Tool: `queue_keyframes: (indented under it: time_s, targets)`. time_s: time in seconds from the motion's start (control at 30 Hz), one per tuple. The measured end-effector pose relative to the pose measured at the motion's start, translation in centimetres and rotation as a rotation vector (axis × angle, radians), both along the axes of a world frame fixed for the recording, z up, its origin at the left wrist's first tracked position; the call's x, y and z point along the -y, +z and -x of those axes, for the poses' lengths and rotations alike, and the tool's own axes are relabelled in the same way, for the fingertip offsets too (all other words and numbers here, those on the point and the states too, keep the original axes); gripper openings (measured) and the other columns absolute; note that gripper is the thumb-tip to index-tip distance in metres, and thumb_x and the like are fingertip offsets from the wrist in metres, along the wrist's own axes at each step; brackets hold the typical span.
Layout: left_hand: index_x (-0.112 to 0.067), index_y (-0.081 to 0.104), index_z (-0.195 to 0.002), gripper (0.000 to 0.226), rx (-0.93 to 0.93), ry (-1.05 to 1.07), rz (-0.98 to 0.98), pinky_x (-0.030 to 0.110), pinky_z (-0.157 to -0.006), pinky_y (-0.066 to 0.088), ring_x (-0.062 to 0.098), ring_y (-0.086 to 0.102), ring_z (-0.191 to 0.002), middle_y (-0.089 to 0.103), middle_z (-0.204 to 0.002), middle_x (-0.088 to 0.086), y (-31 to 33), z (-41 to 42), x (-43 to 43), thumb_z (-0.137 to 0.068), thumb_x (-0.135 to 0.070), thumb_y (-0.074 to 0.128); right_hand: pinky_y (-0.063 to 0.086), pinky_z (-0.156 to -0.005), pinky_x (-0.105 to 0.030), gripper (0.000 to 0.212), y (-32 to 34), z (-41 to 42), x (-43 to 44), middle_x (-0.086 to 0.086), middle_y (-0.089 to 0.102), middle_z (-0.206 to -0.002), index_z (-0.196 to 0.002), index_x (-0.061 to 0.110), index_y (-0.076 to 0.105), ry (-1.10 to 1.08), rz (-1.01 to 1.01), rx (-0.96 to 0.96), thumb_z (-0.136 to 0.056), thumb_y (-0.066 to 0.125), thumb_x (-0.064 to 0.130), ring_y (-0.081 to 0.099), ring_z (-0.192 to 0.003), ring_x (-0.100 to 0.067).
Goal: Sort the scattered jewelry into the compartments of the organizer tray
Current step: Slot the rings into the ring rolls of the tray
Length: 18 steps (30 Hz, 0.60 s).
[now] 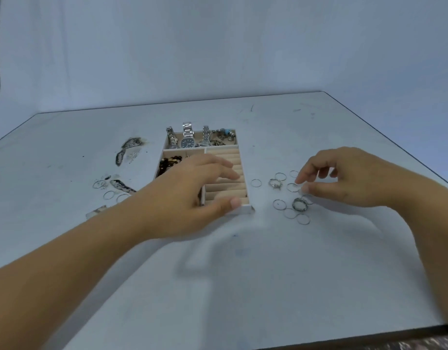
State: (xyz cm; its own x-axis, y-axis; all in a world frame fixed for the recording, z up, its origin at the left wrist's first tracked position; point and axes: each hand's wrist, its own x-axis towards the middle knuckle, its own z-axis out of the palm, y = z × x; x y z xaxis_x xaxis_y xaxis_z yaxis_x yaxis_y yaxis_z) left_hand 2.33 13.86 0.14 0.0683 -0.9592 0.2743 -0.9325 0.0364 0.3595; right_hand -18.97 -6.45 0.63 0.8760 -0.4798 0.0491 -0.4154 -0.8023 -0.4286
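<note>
Pale, scuffed tabletop (243,274) under a wrinkled backdrop carries the organizer tray (245,209). The left hand (192,195) lies over the tray's near half, fingers stretched flat across the ring-roll compartment (225,157), thumb at the near rim. Just right of the tray lie scattered thin rings (279,204). The right hand (349,180) hovers over them with fingers curled down; whether it pinches one, I cannot tell. Watches (187,142) fill the tray's far compartment.

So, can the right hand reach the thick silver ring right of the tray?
Probably yes: the right hand hovers close beside the thick silver ring, and only thin rings lie around it, nothing over it.
</note>
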Motion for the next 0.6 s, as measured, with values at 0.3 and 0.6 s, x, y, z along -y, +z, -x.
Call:
queue_keyframes:
  time_s: [0.3, 0.6]
  targets:
    - [-0.036, 0.069, -0.103, 0.021, 0.061, 0.077, -0.109, 0.026, -0.092, 0.037, 0.007, 0.048, -0.11, 0.061, -0.104, -0.017, 0.4, 2.9, 7.4, -0.087, -0.046, 0.059, 0.05, -0.08, -0.031, 0.028, 0.1, 0.1, -1.0, 0.018, 0.062, -0.085, -0.084, 0.05, 0.068, 0.051, -0.123, -0.081, -0.059, 0.071, 0.063, 0.055, -0.084, -0.005]
    - [-0.038, 0.072, -0.097, 0.019, 0.132, 0.121, -0.16, 0.025, -0.074, 0.026, 0.011, 0.043, -0.106, 0.058, -0.101, -0.013, -0.1, 4.0, 9.0, -0.083, -0.048, 0.063, 0.048, -0.077, -0.028, 0.021, -0.2, -0.5, -1.3, 0.016, 0.06, -0.084, -0.089, 0.042, 0.066, 0.059, -0.126, -0.123, -0.072, 0.074, 0.049, 0.056, -0.084, -0.006]
